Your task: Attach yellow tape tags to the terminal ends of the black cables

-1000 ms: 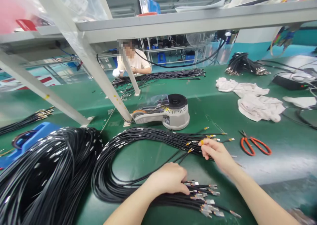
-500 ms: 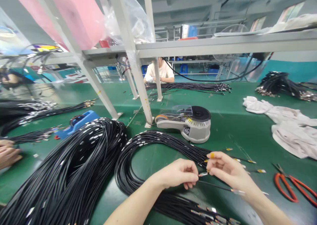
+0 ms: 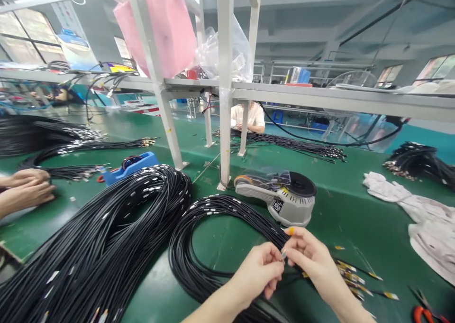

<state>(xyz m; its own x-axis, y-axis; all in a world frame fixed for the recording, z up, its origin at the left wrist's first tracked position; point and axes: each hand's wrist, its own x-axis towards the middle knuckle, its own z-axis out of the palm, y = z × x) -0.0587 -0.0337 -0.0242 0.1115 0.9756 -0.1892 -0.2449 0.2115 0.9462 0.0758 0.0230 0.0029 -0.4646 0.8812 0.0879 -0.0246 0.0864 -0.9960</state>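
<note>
My left hand (image 3: pixel 261 270) is closed, thumb against fingers, on the end of a thin black cable. My right hand (image 3: pixel 313 259) meets it fingertip to fingertip and pinches the same cable end (image 3: pixel 283 255), which has a small pale tip mostly hidden by the fingers. A bit of yellow tape (image 3: pixel 291 230) sticks to a right fingertip. Under and behind both hands lies a looped bundle of black cables (image 3: pixel 227 200) with white labels. Beside my right wrist, several cable ends wrapped in yellow tape (image 3: pixel 355 279) are spread on the green table.
A grey tape dispenser (image 3: pixel 293 207) stands behind my hands. Left are a larger cable bundle (image 3: pixel 117 228), a blue tape holder (image 3: pixel 133 166) and a co-worker's hands (image 3: pixel 28 190). Orange-handled cutters (image 3: pixel 423 312) and white cloth (image 3: pixel 405 202) lie right. Shelf posts (image 3: pixel 225 124) rise from the table.
The view has swung left and up. My hands have drawn closer together, and the cable tip that showed between them is now mostly covered. More yellow-taped ends show beside my right wrist.
</note>
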